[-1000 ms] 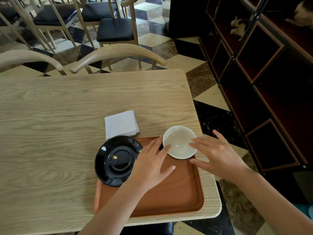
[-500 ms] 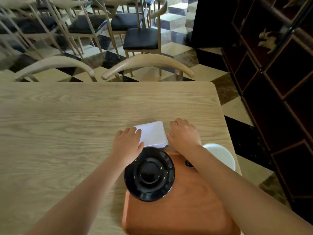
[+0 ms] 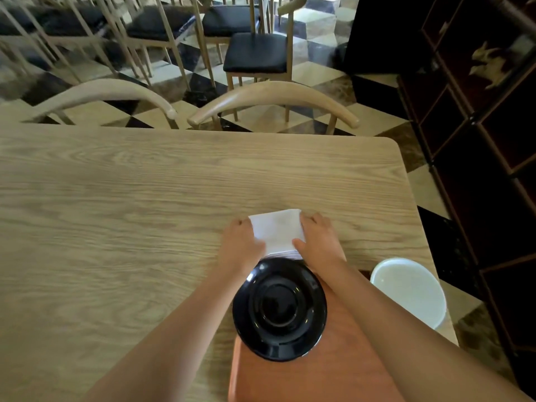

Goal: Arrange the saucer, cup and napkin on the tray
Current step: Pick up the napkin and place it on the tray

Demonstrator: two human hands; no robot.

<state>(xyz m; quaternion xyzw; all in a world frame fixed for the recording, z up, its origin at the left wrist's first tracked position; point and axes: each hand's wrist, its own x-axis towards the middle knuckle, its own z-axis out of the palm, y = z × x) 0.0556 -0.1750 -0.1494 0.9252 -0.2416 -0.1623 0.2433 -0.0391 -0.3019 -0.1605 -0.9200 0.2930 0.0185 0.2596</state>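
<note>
A folded white napkin (image 3: 277, 231) lies on the wooden table just beyond the tray. My left hand (image 3: 241, 247) grips its left edge and my right hand (image 3: 319, 243) grips its right edge. A black saucer (image 3: 279, 308) sits at the far left corner of the orange-brown tray (image 3: 324, 375), overhanging its edge. A white cup (image 3: 409, 288) stands at the tray's far right corner, by the table's right edge. My right forearm crosses over the tray.
The wooden table (image 3: 130, 213) stretches left and away. Two curved chair backs (image 3: 272, 97) line its far edge, with more chairs behind. A dark wooden shelf unit (image 3: 478, 140) stands along the right, over a checkered floor.
Both hands left the cup and tray, reached forward to the napkin and closed on its two sides. The view shifted forward and left.
</note>
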